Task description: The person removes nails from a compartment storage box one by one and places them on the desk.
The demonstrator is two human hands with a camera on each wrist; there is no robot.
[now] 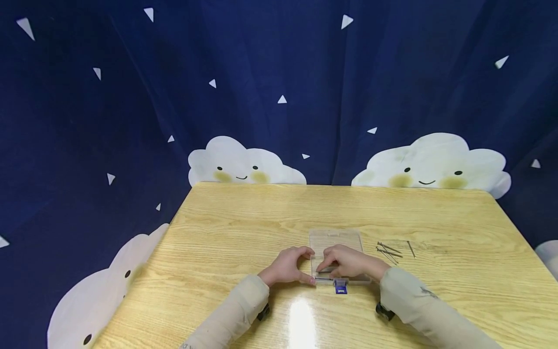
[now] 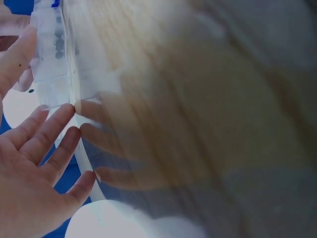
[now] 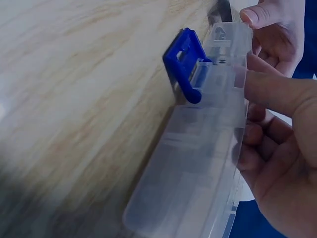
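Blue latch (image 1: 341, 289) hangs open at near side of clear box (image 3: 178, 168), pointing twd the person. Box sits on table (image 1: 218, 232), long axis approx. L–R, lid (image 1: 333, 237) opened out on its far side. Thin metal rod (image 1: 323, 278) lies lengthwise in box's near L part. L hand (image 1: 285, 265) braces box's L end, thumb at near corner, fingers fairly straight, touching, not clenched. R hand (image 1: 348, 261) reaches into box, fingers bent; can't tell if pinching anything. Right of box: crossed loose rods (image 1: 389, 252), plus a lone rod (image 1: 411, 248) apart, roughly near–far. Progress, my guess: partway; box open, min. 1 rod in, several outside. Curtain (image 1: 270, 48) beyond box.
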